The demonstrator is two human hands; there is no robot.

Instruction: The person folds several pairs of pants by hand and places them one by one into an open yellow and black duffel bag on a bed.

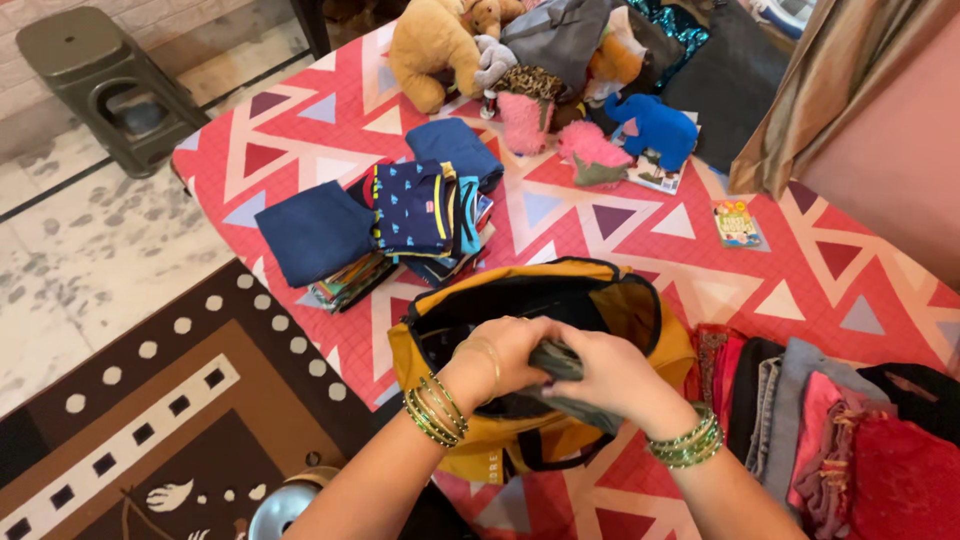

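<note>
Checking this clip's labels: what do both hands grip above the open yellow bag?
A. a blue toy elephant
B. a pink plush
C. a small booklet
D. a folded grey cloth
D: both the left hand and right hand clasp a folded grey cloth over the yellow bag.

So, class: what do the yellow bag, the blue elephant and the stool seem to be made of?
Yellow bag: woven fabric, matte, it sags and creases. Blue elephant: soft plush, its surface looks fuzzy. Stool: probably moulded plastic, smooth with a dull sheen.

Single head view: steep, close look down onto bed (850,265), hands low centre, floor at frame's left.
</note>
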